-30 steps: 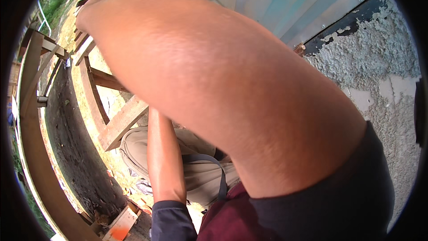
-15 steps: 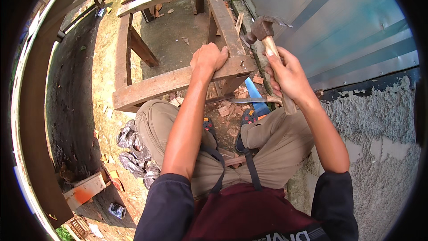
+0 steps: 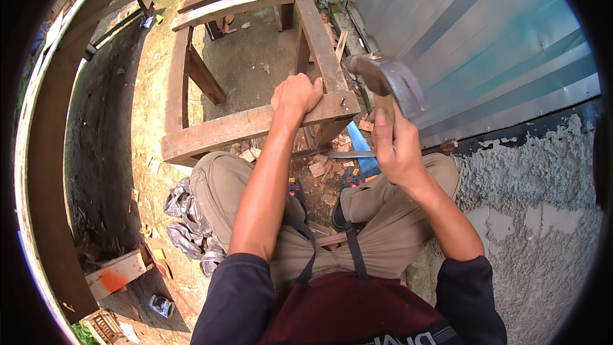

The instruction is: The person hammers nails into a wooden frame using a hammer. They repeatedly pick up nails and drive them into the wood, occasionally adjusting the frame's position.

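Note:
My left hand [image 3: 297, 97] is closed over the near rail of a wooden frame [image 3: 223, 129], close to its right corner. From the top of that corner a nail [image 3: 343, 101] sticks up. In my right hand [image 3: 399, 147] is a claw hammer [image 3: 388, 82], gripped by its wooden handle. The hammer's dark metal head, smeared by motion, is in the air to the right of the nail and apart from it. Slats run across the far end of the frame.
Below the corner lie a blue saw blade [image 3: 363, 144], a long metal blade [image 3: 351, 154] and wood scraps [image 3: 322, 167]. A metal sheet wall [image 3: 485, 45] and rough concrete [image 3: 543, 172] border the right. Crumpled plastic [image 3: 185, 217] and a can [image 3: 161, 305] lie left.
My right hand has moved down and slightly left, and the hammer head has swung lower and turned. My left hand keeps its grip on the rail.

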Available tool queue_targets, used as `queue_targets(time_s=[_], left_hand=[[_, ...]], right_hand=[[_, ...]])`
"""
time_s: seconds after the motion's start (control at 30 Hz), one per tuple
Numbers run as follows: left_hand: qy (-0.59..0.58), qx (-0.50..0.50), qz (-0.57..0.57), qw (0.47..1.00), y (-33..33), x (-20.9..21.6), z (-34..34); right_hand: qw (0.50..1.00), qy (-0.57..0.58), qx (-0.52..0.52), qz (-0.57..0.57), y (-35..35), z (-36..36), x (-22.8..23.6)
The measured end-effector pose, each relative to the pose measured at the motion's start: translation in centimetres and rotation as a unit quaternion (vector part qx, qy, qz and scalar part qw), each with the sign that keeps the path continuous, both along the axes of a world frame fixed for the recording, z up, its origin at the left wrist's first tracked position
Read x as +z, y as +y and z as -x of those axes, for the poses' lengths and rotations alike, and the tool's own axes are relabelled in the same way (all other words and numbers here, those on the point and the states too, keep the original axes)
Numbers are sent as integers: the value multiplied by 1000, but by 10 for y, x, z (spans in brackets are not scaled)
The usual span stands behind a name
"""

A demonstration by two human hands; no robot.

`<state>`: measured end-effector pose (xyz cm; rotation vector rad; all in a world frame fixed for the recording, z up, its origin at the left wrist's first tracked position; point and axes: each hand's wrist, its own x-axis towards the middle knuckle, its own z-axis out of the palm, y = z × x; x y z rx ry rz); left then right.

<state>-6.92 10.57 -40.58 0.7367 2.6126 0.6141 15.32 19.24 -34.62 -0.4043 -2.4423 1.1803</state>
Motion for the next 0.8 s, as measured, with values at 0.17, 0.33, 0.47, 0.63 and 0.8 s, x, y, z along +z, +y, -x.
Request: queue_targets(time_s=[0.17, 0.33, 0.47, 0.63, 0.8], left_hand=[[11, 12, 8, 1000, -10, 6, 1], [7, 7, 13, 1000, -6, 7, 2], [11, 2, 12, 1000, 0, 2, -2], [13, 18, 19, 1000, -14, 1, 5], [-4, -10, 18, 1000, 3, 7, -4]], right_hand=[[981, -146, -33, 125, 1, 8, 44], [986, 119, 10, 115, -15, 6, 47], [961, -234, -13, 144, 16, 0, 29], [968, -29, -34, 246, 1, 10, 117], [971, 216, 38, 98, 4, 3, 29]])
